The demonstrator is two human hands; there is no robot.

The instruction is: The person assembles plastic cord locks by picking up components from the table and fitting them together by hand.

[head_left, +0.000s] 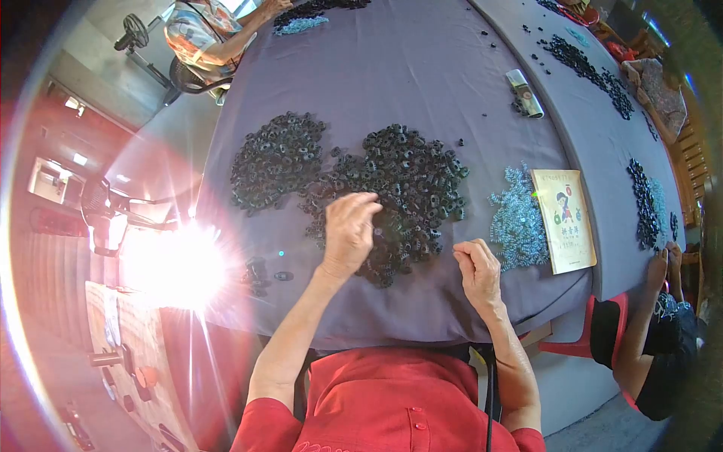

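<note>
"Two hands over the grey cloth (482, 301), yes?"

"Yes. The right hand (479, 273) is nearer the edge, fingertips bunched; I can't tell whether they meet or hold a piece."

"And the left hand (351, 230)?"

"Above the near part of the black pieces (410, 177), fingers curled. Its grip is hidden from me too. The pile spreads around and beyond it, and the right hand is just off its right side."

"Are the pieces in anything?"

"They lie loose on the cloth, as do the clear pieces (518, 226) right of the right hand. A booklet (563, 220) lies beside those."

"Farther off?"

"A packet-like item (525, 94), contents unclear, then a person (205, 38) at the far left with more black pieces."
</note>
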